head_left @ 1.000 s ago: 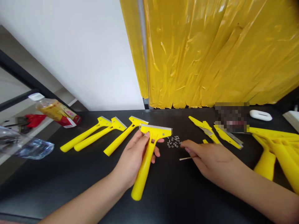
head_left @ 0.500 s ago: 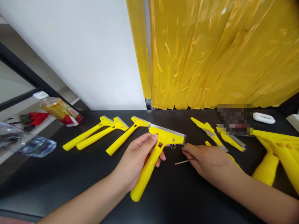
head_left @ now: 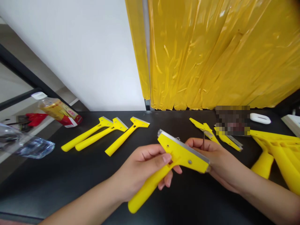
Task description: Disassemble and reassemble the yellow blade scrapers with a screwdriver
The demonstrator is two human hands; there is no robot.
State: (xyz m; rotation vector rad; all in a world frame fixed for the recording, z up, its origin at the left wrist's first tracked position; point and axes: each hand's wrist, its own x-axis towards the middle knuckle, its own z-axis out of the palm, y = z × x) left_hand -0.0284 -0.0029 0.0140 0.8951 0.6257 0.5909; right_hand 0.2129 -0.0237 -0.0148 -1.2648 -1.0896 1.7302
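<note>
My left hand (head_left: 146,167) is closed around the neck of a yellow scraper (head_left: 150,189), its thumb pressed on the front near the slot. The scraper's wide head carries a metal blade strip along the upper edge. One hole in the head looks bare, while a screw shows in the other. Behind the right end of the head is my right hand (head_left: 220,161), with some fingers hidden. A thin metal rod (head_left: 203,139) sticks up from its closed fingers. A few tiny nuts (head_left: 177,138) peek out just above the blade.
Several yellow scrapers (head_left: 126,137) lie to the left on the black table (head_left: 77,187). Yellow head plates (head_left: 226,139) and yellow handles (head_left: 264,162) lie on the right. A white case (head_left: 260,118) sits at the back; a drink bottle (head_left: 61,112) lies left.
The scraper has moved right and closer, its head tilting further down to the right. My right hand has come off the table by the nuts to behind the head; the rod now points up.
</note>
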